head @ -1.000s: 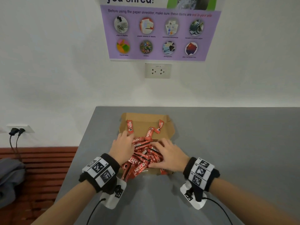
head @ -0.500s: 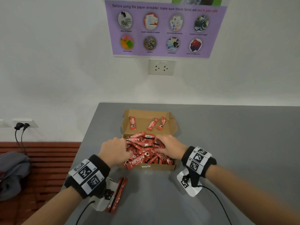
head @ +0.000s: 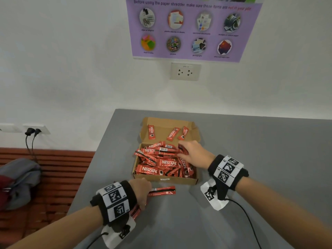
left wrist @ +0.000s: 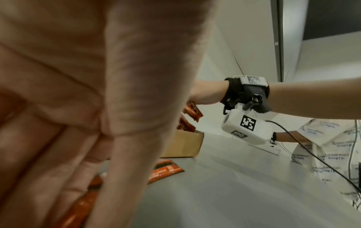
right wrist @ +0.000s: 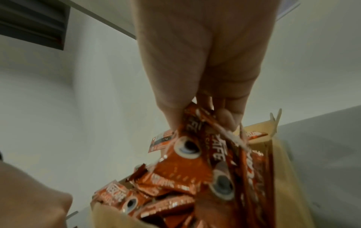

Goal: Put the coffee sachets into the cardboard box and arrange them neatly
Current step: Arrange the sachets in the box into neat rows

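Red coffee sachets (head: 162,161) fill the tray of the open cardboard box (head: 166,180), which sits on the grey table (head: 251,141) close to the person. They lie in a loose heap, pointing every way, some overlapping the box's left wall. Three more sachets (head: 171,133) lie apart from each other on the inside of the box's open lid (head: 162,123), which is folded back flat on the table on the far side of the tray.

Down in the heap at the tray's far right, the right hand (head: 193,153) has its fingers among the sachets. The right wrist view shows its thumb and fingertips (right wrist: 224,117) pinching the ends of a few sachets there.

Outside the box, the left hand (head: 141,190) rests on the table just in front of the tray's near left corner. Its fingers are curled over two loose sachets (head: 162,191) that stick out to the right from under it, lying side by side on the table just beside the box's near wall. More red sachets (head: 135,212) show beneath the wrist. In the left wrist view the fingers (left wrist: 68,162) bend down onto sachets lying under the palm, but whether they actually grip them cannot be told.

On the white wall behind hang a purple poster (head: 194,27) and a socket (head: 185,71).
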`<state>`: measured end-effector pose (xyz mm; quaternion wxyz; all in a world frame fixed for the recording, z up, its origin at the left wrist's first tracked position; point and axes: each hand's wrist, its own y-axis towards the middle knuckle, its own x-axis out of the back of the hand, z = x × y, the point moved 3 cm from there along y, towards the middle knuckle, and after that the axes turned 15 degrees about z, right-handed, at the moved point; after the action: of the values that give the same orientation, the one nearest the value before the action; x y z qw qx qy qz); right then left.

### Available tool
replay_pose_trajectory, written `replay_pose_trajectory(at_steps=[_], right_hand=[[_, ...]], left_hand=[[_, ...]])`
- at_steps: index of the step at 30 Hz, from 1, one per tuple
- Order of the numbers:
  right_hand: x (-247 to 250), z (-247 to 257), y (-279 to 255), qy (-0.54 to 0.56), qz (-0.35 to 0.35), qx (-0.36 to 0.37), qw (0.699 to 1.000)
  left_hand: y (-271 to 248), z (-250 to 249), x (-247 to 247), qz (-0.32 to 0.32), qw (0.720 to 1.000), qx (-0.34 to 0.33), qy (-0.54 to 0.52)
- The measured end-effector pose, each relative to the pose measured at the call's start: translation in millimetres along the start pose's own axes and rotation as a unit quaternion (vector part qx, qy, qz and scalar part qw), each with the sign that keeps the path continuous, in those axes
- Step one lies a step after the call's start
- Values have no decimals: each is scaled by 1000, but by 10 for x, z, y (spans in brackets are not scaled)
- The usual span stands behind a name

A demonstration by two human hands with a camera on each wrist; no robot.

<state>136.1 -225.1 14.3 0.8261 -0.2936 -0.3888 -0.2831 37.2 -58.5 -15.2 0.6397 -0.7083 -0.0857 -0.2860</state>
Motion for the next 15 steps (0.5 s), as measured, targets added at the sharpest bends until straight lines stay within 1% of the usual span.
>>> replay_pose_trajectory(at_steps=[2,4,7,9,11,13,15], right_hand=[[76,23,-4,-6,-3,-1,1000],[161,30,-6,-2,-6,-5,1000],[340,11,-6,10,-28,-5,1000],[483,-12,12,6,-53,-15,998],[618,-24,61,-1,-67,-32,997],[722,-29,158,9,-67,-40,997],[777,-40,305,5,-59,-46,997]], left_hand=[[5,-19,-8,-20,1000,-17,-6],[-20,-9,22,-54,998,-40,-16],[-125,89,229,-130,984,-98,-71],[-282,202,474,-198,964,-114,-134],[-441,328,740,-286,937,-99,-176],[-542,448,975,-376,902,-72,-199],[-569,535,1186,-442,862,-65,-239]])
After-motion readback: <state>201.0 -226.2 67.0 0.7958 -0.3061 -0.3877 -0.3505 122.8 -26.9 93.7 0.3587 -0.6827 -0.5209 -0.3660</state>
